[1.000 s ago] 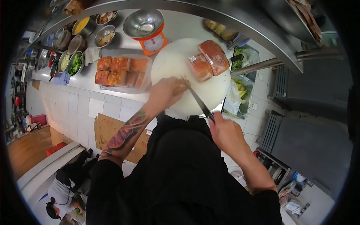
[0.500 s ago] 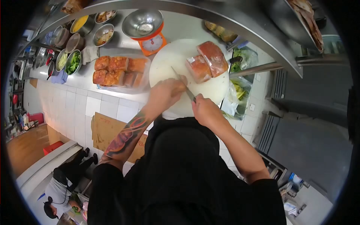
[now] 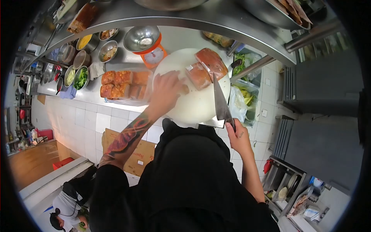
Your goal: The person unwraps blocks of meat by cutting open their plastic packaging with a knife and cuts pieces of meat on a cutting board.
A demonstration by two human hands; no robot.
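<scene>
Our right hand [image 3: 239, 137] has fingers wrapped round dark handle of long tapered steel knife [image 3: 221, 99]; blade slants away past board's right side, probably keeping edge off our left hand [image 3: 167, 90]. That hand lies low over round white cutting board [image 3: 193, 109]; we cannot tell whether its fingers clamp or merely touch small brown piece [image 3: 185, 89] beside them. Two shiny reddish-brown wrapped blocks [image 3: 206, 70] sit on board's far right, seemingly giving us working room.

Two meat slabs [image 3: 212, 63] lie on the cutting board [image 3: 201, 104], right of the meat blocks [image 3: 118, 84] and the scale [image 3: 154, 57].
</scene>
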